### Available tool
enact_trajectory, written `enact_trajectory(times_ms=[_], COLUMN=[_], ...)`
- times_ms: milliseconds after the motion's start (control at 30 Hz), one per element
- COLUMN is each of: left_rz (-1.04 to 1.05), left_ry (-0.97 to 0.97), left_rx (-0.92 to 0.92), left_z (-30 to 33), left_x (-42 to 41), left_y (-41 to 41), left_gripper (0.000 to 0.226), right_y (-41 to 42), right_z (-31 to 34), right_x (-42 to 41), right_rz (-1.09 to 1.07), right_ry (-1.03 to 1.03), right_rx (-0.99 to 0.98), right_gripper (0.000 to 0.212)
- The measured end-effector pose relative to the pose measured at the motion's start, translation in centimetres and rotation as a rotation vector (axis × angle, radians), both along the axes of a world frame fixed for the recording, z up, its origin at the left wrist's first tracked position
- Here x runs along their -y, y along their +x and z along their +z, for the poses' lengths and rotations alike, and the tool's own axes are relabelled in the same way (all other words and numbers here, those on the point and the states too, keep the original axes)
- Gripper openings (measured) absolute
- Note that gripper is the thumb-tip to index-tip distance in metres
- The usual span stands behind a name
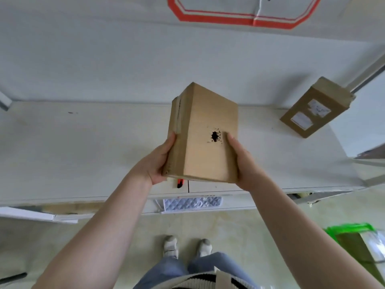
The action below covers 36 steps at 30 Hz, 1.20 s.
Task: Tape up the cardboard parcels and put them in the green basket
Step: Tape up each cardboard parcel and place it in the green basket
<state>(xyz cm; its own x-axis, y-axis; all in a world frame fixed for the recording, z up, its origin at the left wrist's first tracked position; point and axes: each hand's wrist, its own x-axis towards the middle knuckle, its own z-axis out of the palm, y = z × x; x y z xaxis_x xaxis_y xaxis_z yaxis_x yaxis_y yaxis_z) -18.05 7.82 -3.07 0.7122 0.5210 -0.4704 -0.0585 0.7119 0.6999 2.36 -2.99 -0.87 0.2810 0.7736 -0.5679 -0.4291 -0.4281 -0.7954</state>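
I hold a brown cardboard parcel [205, 134] above the white table [83, 147], tilted, with a small torn hole in its upper face and tape along its left side. My left hand [159, 161] grips its left side and lower corner. My right hand [242, 163] grips its right side, thumb on the top face. A second cardboard parcel [316, 107] with white labels lies at the table's far right. The green basket [352, 228] stands on the floor at the lower right, with cardboard inside it.
A red-and-black tool [179, 183] peeks out under the held parcel at the table's front edge. A quilted white mat [191, 202] sits below the table edge. A wall with a red outline rises behind. My feet stand on the pale floor.
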Motion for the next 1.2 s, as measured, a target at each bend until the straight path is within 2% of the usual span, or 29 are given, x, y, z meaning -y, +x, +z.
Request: enact_trajectory(times_ms=[100, 167, 300, 367, 433, 533, 667, 733, 800, 867, 1000, 1033, 1133, 1200], left_rz=[0.001, 0.065, 0.328, 0.252, 0.231, 0.358, 0.330, 0.348, 0.374, 0.373, 0.335, 0.322, 0.274, 0.221], left_ry=[0.013, 0.096, 0.344, 0.361, 0.396, 0.522, 0.483, 0.390, 0.302, 0.239, 0.190, 0.201, 0.260, 0.287], left_rx=[-0.046, -0.130, -0.315, -0.334, -0.450, -0.687, -0.744, -0.760, -0.768, -0.761, -0.673, -0.656, -0.652, -0.648], left_z=[-0.5, 0.0, 1.2, 2.3, 2.9, 2.9, 1.6, 0.2, -1.6, -3.0, -4.3, -4.4, -4.4, -4.4], left_x=[0.8, 1.2, 1.6, 2.4, 2.9, 2.1, 0.1, -1.0, -2.1, -3.1, -5.1, -5.7, -7.0, -7.6], left_y=[0.3, 0.4, -1.0, -1.9, -2.8, -5.7, -10.0, -12.3, -14.8, -17.0, -18.5, -18.3, -17.1, -16.3], left_gripper=[0.071, 0.071, 0.049, 0.062, 0.074, 0.051, 0.036, 0.032, 0.029, 0.031, 0.037, 0.038, 0.042, 0.050], right_y=[0.0, 0.1, -1.1, -3.1, -5.9, -10.3, -13.5, -14.2, -14.2, -14.1, -14.7, -15.1, -15.8, -15.3], right_z=[-0.1, -0.2, -0.3, -0.4, -0.8, -2.0, -4.0, -5.1, -6.5, -7.9, -11.5, -11.9, -11.4, -9.8], right_x=[0.1, 0.0, -1.1, -2.1, -3.0, -4.4, -6.2, -7.2, -7.8, -8.2, -8.6, -8.7, -9.1, -9.4], right_rz=[0.001, -0.022, 0.001, 0.045, 0.089, 0.179, 0.316, 0.309, 0.199, 0.192, 0.574, 0.610, 0.435, 0.155], right_ry=[-0.008, 0.018, 0.044, 0.052, 0.048, -0.029, -0.048, -0.035, 0.005, -0.005, -0.162, -0.196, -0.252, -0.231], right_rx=[-0.065, -0.070, 0.065, 0.152, 0.183, 0.160, 0.167, 0.301, 0.541, 0.778, 1.377, 1.467, 1.468, 1.295], right_gripper=[0.075, 0.065, 0.035, 0.035, 0.039, 0.047, 0.049, 0.045, 0.029, 0.011, 0.015, 0.015, 0.022, 0.023])
